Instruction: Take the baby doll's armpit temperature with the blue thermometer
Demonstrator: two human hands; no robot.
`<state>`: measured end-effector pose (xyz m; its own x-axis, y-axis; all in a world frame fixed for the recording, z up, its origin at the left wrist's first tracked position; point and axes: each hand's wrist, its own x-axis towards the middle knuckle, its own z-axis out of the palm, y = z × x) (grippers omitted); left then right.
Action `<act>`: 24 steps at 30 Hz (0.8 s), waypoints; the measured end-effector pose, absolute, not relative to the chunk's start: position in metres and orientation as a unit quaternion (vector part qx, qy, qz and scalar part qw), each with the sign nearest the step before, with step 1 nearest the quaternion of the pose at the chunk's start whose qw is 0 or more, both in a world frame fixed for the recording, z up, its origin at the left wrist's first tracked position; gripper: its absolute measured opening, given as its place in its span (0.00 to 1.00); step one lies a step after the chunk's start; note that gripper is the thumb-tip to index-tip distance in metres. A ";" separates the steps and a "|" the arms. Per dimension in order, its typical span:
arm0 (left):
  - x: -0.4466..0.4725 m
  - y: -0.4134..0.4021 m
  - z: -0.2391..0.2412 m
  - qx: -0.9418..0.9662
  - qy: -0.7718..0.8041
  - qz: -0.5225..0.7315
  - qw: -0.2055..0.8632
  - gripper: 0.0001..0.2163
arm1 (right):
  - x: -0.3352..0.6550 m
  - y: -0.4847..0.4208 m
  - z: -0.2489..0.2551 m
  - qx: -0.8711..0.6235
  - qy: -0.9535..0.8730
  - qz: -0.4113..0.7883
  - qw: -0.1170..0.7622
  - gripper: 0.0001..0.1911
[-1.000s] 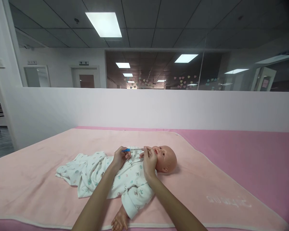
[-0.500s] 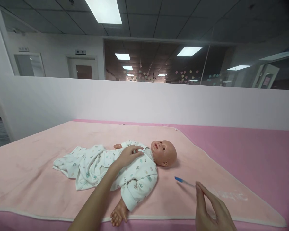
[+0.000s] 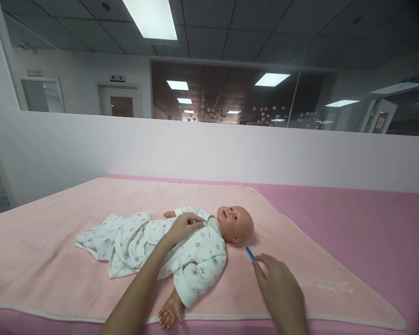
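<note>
A baby doll (image 3: 235, 224) lies on its back, its head to the right, dressed in a white patterned gown (image 3: 200, 246). My left hand (image 3: 186, 226) rests on the doll's chest, fingers curled and pinched at the gown's front opening near the collar. Beside the doll's head, my right hand (image 3: 277, 281) is closed, thumb and fingers pinching a thin blue-ended thermometer-like stick (image 3: 250, 253). Only the stick's blue end shows, pointing up and left toward the head without touching it; my fingers hide its clear shaft.
A peach blanket (image 3: 73, 204) with a white edge lies under the doll on a pink surface (image 3: 370, 223). Behind rises a low white partition (image 3: 209, 149), with windows and doors beyond it.
My right hand has moved left and forward, closer to the doll's head, and turned palm down. The stick's clear shaft no longer shows. My left hand stays on the gown.
</note>
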<state>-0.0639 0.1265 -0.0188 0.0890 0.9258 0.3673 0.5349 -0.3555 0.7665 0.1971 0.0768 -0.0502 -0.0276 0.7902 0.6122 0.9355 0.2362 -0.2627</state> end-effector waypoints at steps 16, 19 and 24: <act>-0.068 0.126 -0.011 0.614 0.475 0.515 0.363 0.12 | 0.082 0.143 -0.050 -0.328 -0.778 0.028 0.535 0.17; -0.066 0.124 -0.009 0.628 0.475 0.498 0.363 0.14 | 0.082 0.144 -0.052 -0.311 -0.747 0.055 0.585 0.14; -0.058 0.120 -0.005 0.670 0.484 0.467 0.315 0.14 | 0.079 0.147 -0.058 -0.264 -0.733 0.071 0.623 0.08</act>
